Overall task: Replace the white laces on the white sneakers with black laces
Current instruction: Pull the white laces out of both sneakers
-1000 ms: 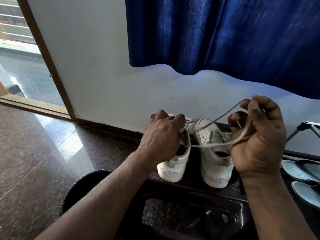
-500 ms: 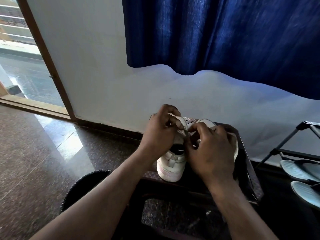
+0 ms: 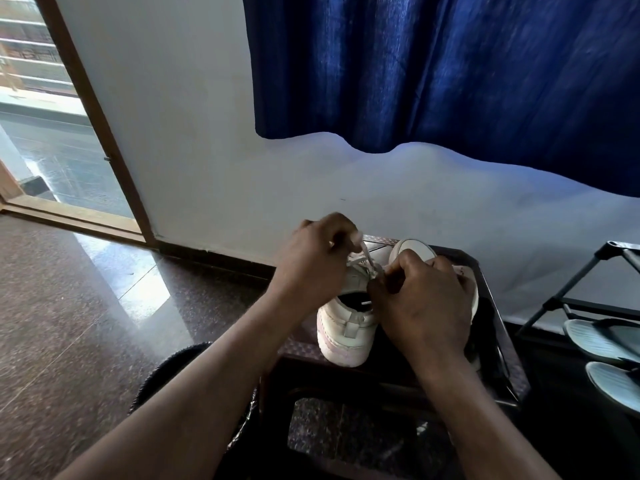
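While left grip [image 3: 313, 261] pinches it, white lace [image 3: 367, 258] meets right grip [image 3: 422, 303].

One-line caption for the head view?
Left hand pinches the white lace while right hand works at the white low-top sneaker on a dark stool.

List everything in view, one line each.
sneakers: two, white, side by side on the stool
lace: one, white, from the left sneaker up to the left grip
stool: one, dark, under the sneakers
curtain: one, blue, top right
wall: one, white, behind the stool
door frame: one, brown, far left
floor: one, dark, glossy, left
mat: one, black, bottom left
rack: one, black, right edge
slippers: two, grey-blue, on the rack
left grip: one, bare hand, pinches the lace
right grip: one, bare hand, pinches the lace by the eyelets, covering most of the right sneaker
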